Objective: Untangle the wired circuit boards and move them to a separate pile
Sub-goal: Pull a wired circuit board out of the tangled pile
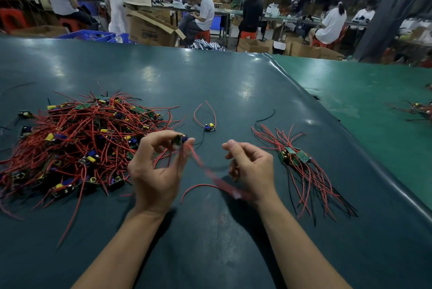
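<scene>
A big tangled heap of small circuit boards with red and black wires (pixel 79 143) lies on the left of the dark green table (pixel 210 83). My left hand (pixel 156 171) pinches one small board (pixel 179 139) above the table; its red wires (pixel 210 176) hang down, blurred, towards my right hand. My right hand (pixel 251 167) hovers beside it with loosely curled fingers, and I cannot tell whether it touches the wires. A tidy pile of sorted boards (pixel 295 157) with wires fanned out lies to the right. One single board (pixel 209 127) lies alone between the heaps.
A loose black wire (pixel 266 116) lies beyond the sorted pile. A lighter green table (pixel 350 92) adjoins on the right, with more wired boards (pixel 418 109) at its far edge. Beyond the table are seated workers, cardboard boxes (pixel 152 30) and blue crates (pixel 86 35).
</scene>
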`<state>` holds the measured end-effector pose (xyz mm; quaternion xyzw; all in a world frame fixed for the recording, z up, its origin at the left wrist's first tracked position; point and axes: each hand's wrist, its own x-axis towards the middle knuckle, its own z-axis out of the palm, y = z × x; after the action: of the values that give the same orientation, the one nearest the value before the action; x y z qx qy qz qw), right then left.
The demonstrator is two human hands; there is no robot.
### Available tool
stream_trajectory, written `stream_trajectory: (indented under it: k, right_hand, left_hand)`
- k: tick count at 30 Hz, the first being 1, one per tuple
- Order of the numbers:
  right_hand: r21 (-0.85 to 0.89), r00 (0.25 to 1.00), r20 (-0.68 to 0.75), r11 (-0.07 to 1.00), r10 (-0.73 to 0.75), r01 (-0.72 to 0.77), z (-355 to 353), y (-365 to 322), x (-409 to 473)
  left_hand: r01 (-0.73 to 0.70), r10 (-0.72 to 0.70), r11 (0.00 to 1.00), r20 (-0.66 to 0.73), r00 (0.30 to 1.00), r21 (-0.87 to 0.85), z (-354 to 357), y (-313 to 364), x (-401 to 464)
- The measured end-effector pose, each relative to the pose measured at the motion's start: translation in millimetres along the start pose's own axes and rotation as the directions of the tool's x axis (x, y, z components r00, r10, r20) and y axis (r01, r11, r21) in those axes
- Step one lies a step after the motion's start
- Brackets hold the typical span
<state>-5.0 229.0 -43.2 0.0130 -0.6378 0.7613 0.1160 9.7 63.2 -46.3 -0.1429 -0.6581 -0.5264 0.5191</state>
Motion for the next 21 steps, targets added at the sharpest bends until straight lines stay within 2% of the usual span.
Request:
stream_trajectory:
  k: [2, 4, 6, 10, 16, 18, 21]
  right_hand:
    - [0.046, 0.979, 0.202, 0.999, 0.013, -0.022, 6.8, 1.2, -8.8]
    - [0.083, 0.932, 0.361, 0.994, 0.039, -0.074, 12.2, 2.7, -14.5]
    - [0.135, 0.916, 0.395, 0.983, 0.065, -0.128, 16.1, 1.9, -14.8]
    - [0.169, 0.929, 0.353, 0.969, 0.111, -0.180, 16.8, 1.9, -11.6]
    - [-0.008, 0.974, 0.226, 1.000, 0.031, -0.030, 17.4, 9.3, -10.2]
    - [-0.014, 0.988, 0.154, 1.000, -0.025, 0.028, 17.5, 10.2, -8.1]
    - [0.069, 0.999, 0.046, 0.997, 0.022, -0.025, 17.5, 10.1, -5.0]
  left_hand:
    - [-0.093, 0.088, 0.990, 0.053, 0.995, 0.102, -2.7, -5.2, 1.2]
    - [-0.144, 0.118, 0.972, 0.143, 0.983, 0.188, -0.1, -6.0, 0.8]
    - [-0.198, 0.133, 0.939, 0.235, 0.963, 0.280, 3.9, -3.8, -1.7]
    - [-0.264, 0.122, 0.877, 0.345, 0.931, 0.402, 4.3, -5.1, -1.8]
    - [-0.231, 0.074, 0.899, 0.391, 0.917, 0.372, 2.2, -6.8, -3.4]
    - [-0.234, 0.068, 0.894, 0.400, 0.914, 0.383, 4.4, -6.8, -4.6]
    - [-0.218, 0.065, 0.916, 0.411, 0.909, 0.336, 10.0, -5.9, -7.4]
